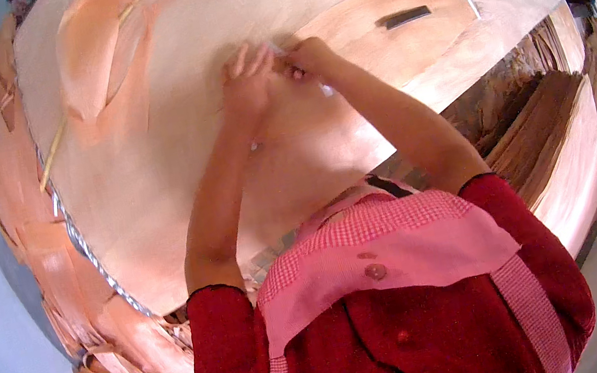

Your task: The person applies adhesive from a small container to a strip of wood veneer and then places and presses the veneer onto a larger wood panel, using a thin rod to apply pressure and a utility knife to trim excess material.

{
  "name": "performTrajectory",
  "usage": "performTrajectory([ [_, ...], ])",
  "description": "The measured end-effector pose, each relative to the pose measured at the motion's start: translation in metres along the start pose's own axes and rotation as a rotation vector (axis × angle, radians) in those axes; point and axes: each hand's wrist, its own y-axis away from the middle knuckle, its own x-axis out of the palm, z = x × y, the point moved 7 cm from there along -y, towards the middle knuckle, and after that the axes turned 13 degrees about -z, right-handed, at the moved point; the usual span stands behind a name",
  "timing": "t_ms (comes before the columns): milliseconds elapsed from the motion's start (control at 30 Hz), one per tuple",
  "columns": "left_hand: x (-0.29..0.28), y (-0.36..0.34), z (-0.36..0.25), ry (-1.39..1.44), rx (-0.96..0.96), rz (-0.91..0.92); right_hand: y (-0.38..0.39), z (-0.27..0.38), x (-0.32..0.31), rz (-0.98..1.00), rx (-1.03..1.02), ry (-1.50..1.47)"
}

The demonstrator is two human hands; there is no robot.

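Note:
A broad, pale wood veneer sheet (183,31) lies spread out below me. My left hand (246,77) is on or just over its middle, its fingers stretched out and slightly apart. Right beside it, my right hand (310,59) is closed with the fingers curled in. A thin whitish bit (276,48) shows between the two hands, too blurred to name. Another small white piece (327,90) shows just below my right hand. What the right fingers grip is hidden.
An orange-tan veneer piece (375,33) with a dark rectangular strip (406,17) lies to the right. A thin yellowish stick (57,153) and folded orange veneer (88,56) are at the left. Torn veneer (57,269) heaps along the left edge; brown stacked veneer (537,132) stands at right.

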Motion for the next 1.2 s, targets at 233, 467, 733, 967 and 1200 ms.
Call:
performTrajectory([
  [233, 0.035, -0.007, -0.013, -0.381, 0.266, 0.176, 0.014, 0.013, -0.056, -0.075, -0.544, 0.682],
  [467, 0.077, -0.007, -0.128, -0.194, 0.171, 0.482, 0.087, -0.097, -0.237, -0.327, 0.138, -0.055],
  [733, 0.159, 0.030, -0.221, 0.017, 0.222, 0.329, 0.062, -0.158, -0.214, -0.141, 0.059, -0.285],
  [967, 0.170, 0.039, -0.222, -0.258, 0.427, 0.311, 0.068, -0.157, -0.242, -0.138, -0.229, 0.343],
  [1200, 0.209, -0.017, -0.250, -0.070, -0.064, 0.301, 0.024, -0.168, -0.348, -0.098, 0.064, -0.038],
])
